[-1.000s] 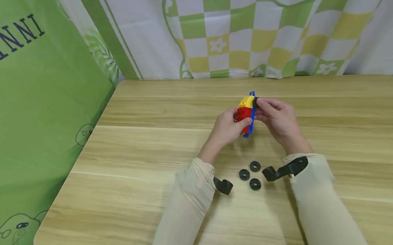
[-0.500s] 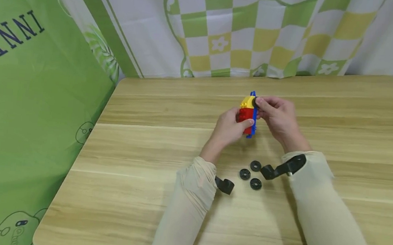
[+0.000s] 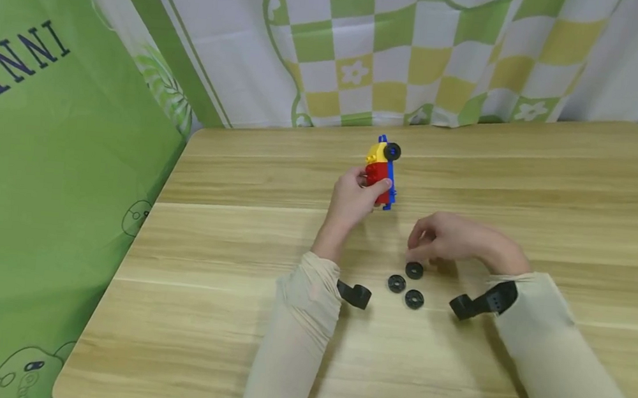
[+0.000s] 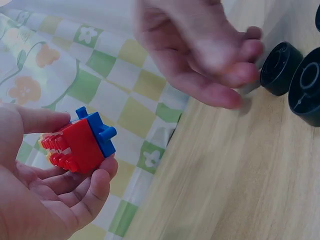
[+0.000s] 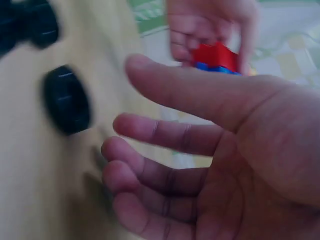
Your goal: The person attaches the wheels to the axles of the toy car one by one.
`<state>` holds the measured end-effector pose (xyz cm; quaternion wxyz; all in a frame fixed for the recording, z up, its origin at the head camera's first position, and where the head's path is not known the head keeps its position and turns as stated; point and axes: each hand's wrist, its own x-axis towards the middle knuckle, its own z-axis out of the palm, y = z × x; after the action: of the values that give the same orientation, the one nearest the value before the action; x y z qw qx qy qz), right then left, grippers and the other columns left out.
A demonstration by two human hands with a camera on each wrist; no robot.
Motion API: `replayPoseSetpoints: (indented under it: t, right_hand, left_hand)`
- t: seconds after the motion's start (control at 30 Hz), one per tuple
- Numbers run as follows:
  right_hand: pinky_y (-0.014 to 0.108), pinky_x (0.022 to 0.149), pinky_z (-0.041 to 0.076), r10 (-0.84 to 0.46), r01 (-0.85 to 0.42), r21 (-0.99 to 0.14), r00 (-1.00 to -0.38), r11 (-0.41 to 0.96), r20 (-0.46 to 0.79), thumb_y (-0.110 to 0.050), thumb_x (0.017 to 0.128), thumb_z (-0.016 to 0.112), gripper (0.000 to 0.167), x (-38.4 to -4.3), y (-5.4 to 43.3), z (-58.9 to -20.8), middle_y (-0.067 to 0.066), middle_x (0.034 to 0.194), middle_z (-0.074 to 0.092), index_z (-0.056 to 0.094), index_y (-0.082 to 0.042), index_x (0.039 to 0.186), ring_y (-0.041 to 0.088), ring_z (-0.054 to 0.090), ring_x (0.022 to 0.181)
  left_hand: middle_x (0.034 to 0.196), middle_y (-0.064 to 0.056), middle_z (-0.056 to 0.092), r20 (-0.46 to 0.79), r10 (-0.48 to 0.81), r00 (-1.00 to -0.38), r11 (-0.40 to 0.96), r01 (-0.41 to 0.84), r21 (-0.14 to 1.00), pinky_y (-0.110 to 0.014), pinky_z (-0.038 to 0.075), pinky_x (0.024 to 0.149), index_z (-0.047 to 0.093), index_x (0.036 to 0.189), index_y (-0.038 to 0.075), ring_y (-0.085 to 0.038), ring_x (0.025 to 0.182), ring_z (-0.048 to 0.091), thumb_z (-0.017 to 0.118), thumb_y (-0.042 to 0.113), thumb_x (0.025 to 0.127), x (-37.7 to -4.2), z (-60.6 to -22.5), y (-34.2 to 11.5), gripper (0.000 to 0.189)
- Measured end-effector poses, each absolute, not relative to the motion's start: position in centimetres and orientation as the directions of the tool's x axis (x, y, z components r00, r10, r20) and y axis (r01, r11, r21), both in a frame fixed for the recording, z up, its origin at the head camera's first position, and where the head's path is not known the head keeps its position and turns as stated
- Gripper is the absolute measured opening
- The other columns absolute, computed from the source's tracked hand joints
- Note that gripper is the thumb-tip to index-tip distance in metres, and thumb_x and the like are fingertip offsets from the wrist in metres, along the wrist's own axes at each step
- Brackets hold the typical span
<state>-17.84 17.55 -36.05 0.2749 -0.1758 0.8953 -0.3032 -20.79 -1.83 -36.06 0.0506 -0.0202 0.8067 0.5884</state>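
My left hand (image 3: pixel 350 199) grips a toy building-brick car (image 3: pixel 379 173) above the table, thumb on one side and fingers on the other. The car has red and yellow bricks on a blue base, and one black wheel (image 3: pixel 393 151) sits at its yellow end. In the left wrist view the red brick (image 4: pixel 84 146) and blue base face the camera. My right hand (image 3: pixel 453 241) hovers with fingertips right at the farthest of three loose black wheels (image 3: pixel 414 270). The right wrist view shows its thumb (image 5: pixel 165 87) and fingers apart with nothing between them, a loose wheel (image 5: pixel 67 100) beyond the fingertips.
The other two loose wheels, a left one (image 3: pixel 396 284) and a nearer one (image 3: pixel 414 299), lie on the wooden table (image 3: pixel 222 247). Black camera mounts stick out from both sleeves. A checkered curtain (image 3: pixel 390 58) hangs behind the table, green cloth (image 3: pixel 36 197) at the left.
My right hand has let go of the wheel, now on the car, and moved down toward the loose wheels. My left hand has shifted slightly left and away with the car.
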Motion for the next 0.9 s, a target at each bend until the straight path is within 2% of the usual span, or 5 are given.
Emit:
replayPoseSetpoints:
  t: [0.07,0.2,0.6,0.73,0.9]
  right_hand:
    - [0.029,0.067,0.046,-0.511,-0.183,-0.614,-0.753,0.768,-0.414,-0.029,0.089,0.077,0.030,-17.5,17.3,-36.3,0.003,0.084,0.068,0.070,-0.006,0.107,0.016,0.058,0.074]
    - [0.028,0.067,0.045,-0.534,-0.218,-0.610,-0.743,0.762,-0.403,-0.019,0.083,0.082,0.025,-17.0,17.0,-36.7,0.002,0.081,0.064,0.071,-0.007,0.102,0.015,0.055,0.073]
    - [0.028,0.070,0.047,-0.604,-0.282,-0.643,-0.713,0.712,-0.356,-0.016,0.085,0.080,0.014,-17.3,16.7,-36.6,0.001,0.082,0.065,0.071,-0.010,0.093,0.015,0.056,0.076]
    - [0.027,0.072,0.050,-0.595,-0.241,-0.758,-0.770,0.606,-0.231,-0.016,0.088,0.078,0.014,-17.6,17.0,-36.1,0.002,0.086,0.067,0.070,-0.008,0.095,0.016,0.058,0.079]
    - [0.030,0.071,0.056,-0.418,-0.132,-0.870,-0.904,0.475,-0.091,-0.020,0.092,0.075,0.024,-18.0,16.9,-35.5,0.002,0.089,0.070,0.068,-0.001,0.105,0.018,0.064,0.079]
  left_hand:
    - [0.113,-0.018,0.071,-0.105,0.029,-0.994,0.287,-0.092,0.953,-0.025,0.055,0.065,0.059,0.130,0.000,-0.019,0.080,0.066,0.071,0.022,0.095,-20.8,-36.0,-1.8,0.043]
    - [0.113,-0.019,0.071,-0.105,0.027,-0.994,0.253,-0.095,0.963,-0.022,0.052,0.061,0.058,0.130,-0.001,-0.018,0.077,0.066,0.071,0.021,0.095,-20.8,-36.1,-1.6,0.043]
    - [0.114,-0.020,0.070,-0.116,0.044,-0.992,0.212,-0.104,0.972,-0.022,0.051,0.059,0.058,0.131,-0.001,-0.015,0.071,0.061,0.071,0.020,0.095,-20.9,-36.2,-1.5,0.044]
    - [0.115,-0.020,0.071,-0.123,0.052,-0.991,0.217,-0.109,0.970,-0.028,0.054,0.064,0.058,0.131,-0.001,-0.015,0.070,0.061,0.071,0.021,0.096,-20.9,-36.3,-1.5,0.044]
    - [0.116,-0.019,0.071,-0.123,0.058,-0.991,0.213,-0.108,0.971,-0.025,0.052,0.061,0.058,0.131,-0.001,-0.017,0.074,0.063,0.070,0.021,0.096,-21.0,-36.4,-1.6,0.043]
